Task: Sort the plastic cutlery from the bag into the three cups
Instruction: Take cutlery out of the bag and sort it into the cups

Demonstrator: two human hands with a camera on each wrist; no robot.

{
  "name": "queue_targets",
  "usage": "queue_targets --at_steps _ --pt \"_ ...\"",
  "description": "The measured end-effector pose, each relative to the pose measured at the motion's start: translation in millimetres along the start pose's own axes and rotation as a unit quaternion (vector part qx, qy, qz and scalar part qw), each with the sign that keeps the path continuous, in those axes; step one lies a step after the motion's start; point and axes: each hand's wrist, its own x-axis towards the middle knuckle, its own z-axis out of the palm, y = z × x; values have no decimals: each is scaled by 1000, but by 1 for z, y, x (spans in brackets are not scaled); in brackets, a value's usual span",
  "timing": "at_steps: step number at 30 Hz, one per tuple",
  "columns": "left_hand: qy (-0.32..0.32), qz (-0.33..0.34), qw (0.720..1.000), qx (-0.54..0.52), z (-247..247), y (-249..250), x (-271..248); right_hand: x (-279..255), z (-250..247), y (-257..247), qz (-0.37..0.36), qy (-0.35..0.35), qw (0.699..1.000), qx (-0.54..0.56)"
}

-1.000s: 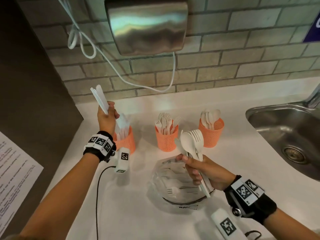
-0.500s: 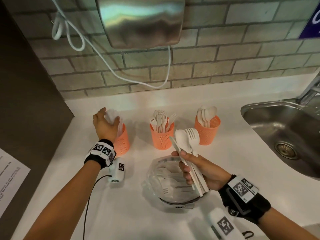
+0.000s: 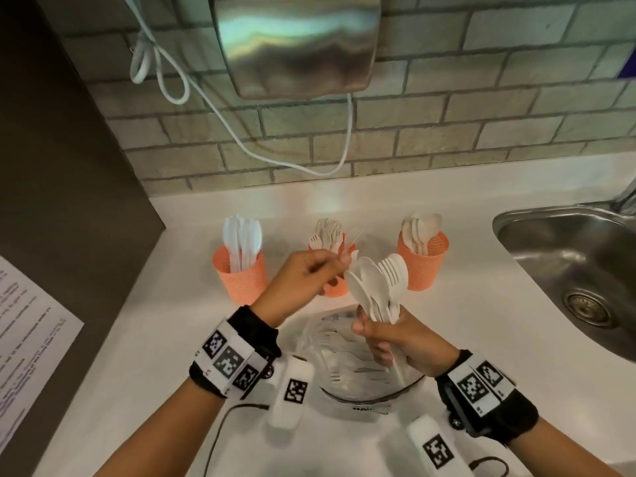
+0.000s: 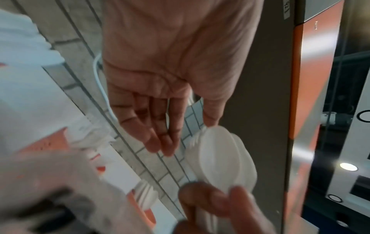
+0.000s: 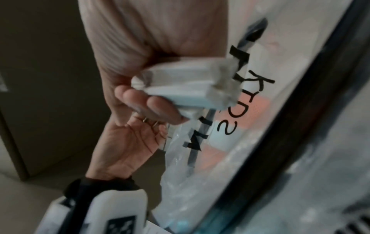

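Three orange mesh cups stand in a row on the white counter: the left cup (image 3: 241,277) holds knives, the middle cup (image 3: 335,289) forks, the right cup (image 3: 423,266) spoons. My right hand (image 3: 389,339) grips a bundle of white spoons and forks (image 3: 378,280) by the handles above the clear plastic bag (image 3: 358,366), which still holds cutlery. My left hand (image 3: 303,280) reaches to the bundle's top in front of the middle cup. In the left wrist view its fingers (image 4: 160,142) are straight and the thumb touches a spoon bowl (image 4: 218,158). The handle ends (image 5: 184,85) show in the right wrist view.
A steel sink (image 3: 568,270) lies at the right. A metal hand dryer (image 3: 292,39) with a white cable (image 3: 241,146) hangs on the brick wall behind the cups. A dark panel and a printed sheet (image 3: 27,339) are at the left.
My left hand put its knives into the left cup, let go, and swung right to the bundle. My right hand kept its grip and lifted the bundle slightly.
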Motion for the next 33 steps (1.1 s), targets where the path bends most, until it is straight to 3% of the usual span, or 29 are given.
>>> queue_targets --at_steps 3,8,12,14,17,20,22,27,30,33 --pt "-58 -41 997 -39 13 6 -10 -3 1 2 -31 3 999 -41" --pt "-66 -71 994 -49 16 11 -17 -9 1 7 -51 3 998 -32" --pt "17 -27 999 -27 22 8 -16 -11 -1 10 -30 -19 999 13" --pt "66 8 995 -73 23 10 -15 -12 -2 12 -15 -27 999 16" --pt "171 57 963 -200 12 18 -10 -15 -5 14 -4 -42 999 24" --pt "241 83 936 -244 -4 25 -5 -19 -11 18 28 -68 995 73" --pt "219 75 945 -231 -10 27 -7 -22 -15 18 47 -93 987 120" --pt "63 84 989 -103 13 25 -33 -21 -19 19 38 -187 961 201" --pt "51 116 990 -58 31 16 -41 -16 -20 20 42 -228 944 233" --pt "77 99 990 -70 38 7 -42 -15 -19 18 42 -266 927 260"
